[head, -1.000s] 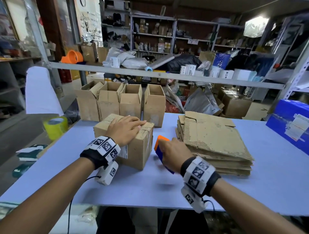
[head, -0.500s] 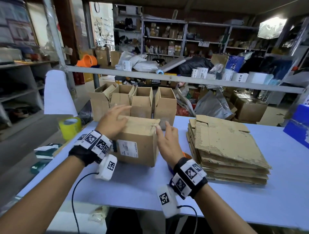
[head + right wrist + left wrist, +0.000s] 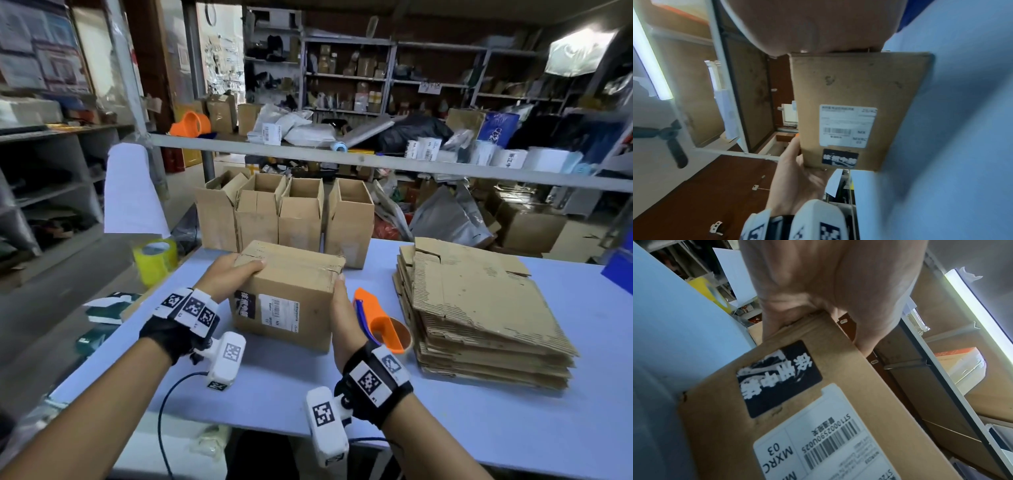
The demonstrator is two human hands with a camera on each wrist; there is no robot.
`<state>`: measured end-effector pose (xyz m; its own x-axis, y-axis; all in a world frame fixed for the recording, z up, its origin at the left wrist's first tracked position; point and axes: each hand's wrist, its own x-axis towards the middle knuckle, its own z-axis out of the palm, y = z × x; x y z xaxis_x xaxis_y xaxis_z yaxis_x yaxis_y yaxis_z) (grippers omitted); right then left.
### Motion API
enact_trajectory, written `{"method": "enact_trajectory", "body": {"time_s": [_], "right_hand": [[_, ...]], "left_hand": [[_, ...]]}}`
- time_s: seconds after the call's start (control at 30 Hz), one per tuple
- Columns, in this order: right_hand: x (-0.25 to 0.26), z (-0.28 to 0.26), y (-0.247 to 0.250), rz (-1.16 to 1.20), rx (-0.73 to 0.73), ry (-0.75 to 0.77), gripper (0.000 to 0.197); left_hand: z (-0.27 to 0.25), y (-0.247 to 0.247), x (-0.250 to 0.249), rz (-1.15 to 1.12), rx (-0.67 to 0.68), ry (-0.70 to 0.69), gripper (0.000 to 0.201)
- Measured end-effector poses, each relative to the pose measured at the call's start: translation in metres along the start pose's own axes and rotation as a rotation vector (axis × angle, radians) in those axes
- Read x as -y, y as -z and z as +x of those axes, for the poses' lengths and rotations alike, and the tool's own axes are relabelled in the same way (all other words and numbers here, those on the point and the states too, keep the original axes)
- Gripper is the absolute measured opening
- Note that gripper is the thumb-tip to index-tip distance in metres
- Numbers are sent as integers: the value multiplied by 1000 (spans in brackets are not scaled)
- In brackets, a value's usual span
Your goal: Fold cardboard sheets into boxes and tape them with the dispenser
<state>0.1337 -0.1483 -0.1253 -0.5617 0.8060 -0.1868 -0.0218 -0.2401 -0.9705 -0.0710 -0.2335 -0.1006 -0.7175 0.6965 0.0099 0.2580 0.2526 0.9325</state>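
A closed cardboard box (image 3: 291, 294) with a white label stands on the blue table (image 3: 274, 387) between my hands. My left hand (image 3: 233, 274) grips its upper left corner, thumb over the top edge; the left wrist view shows this hand (image 3: 828, 288) clamped on the box (image 3: 818, 402). My right hand (image 3: 337, 305) lies flat against the box's right side, its fingers hidden. The right wrist view shows the labelled face (image 3: 859, 97) and my left hand (image 3: 797, 170). An orange tape dispenser (image 3: 376, 318) lies on the table just right of my right hand.
A stack of flat cardboard sheets (image 3: 479, 301) lies at the right. Several open boxes (image 3: 284, 212) stand in a row along the table's far edge. A yellow tape roll (image 3: 154, 257) sits off the left edge. A metal rail (image 3: 376, 164) crosses behind.
My right hand has let go of the dispenser, which now lies on the table. Both hands have moved to the box's sides, and the box now shows its labelled face to me.
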Motion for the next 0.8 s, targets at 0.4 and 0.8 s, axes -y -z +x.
{"method": "enact_trajectory", "body": {"time_s": [0.4,0.8], "right_hand": [[20,-38,22,-71,144,278,75],[10,-36,40,-669,18,753,98]], "left_hand": [[-34,56,-13,-185,26,-222,59],[-40,17,29,31,232,-187,85]]}}
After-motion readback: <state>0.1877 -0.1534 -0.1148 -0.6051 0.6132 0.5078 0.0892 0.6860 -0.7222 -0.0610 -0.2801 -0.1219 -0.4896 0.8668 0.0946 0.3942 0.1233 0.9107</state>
